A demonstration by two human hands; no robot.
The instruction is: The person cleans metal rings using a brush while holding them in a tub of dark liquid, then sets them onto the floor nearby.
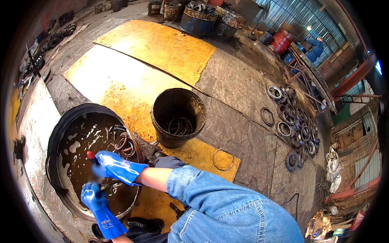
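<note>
A wide dark tub (pixel 52 162) of brown, foamy liquid stands at my left, with several metal rings (pixel 126 145) at its right inner side. Over the liquid, my right hand (pixel 109 164), in a blue rubber glove, is closed around a tool with a red end (pixel 90 154). Its lower part is smeared by motion, so I cannot tell its kind. Just below, my left hand (pixel 94 197), gloved alike, is closed with its fingers curled. Part of a metal ring seems to show beside it, though the grip itself is mostly hidden.
Beyond the tub stands a dirty bucket (pixel 159 131) with several rings inside. One thin ring (pixel 223 159) lies on a yellow sheet (pixel 194 156). Many rings (pixel 288 115) cover the floor at right. Drums (pixel 198 22) line the back; a person in blue (pixel 315 49) is far right.
</note>
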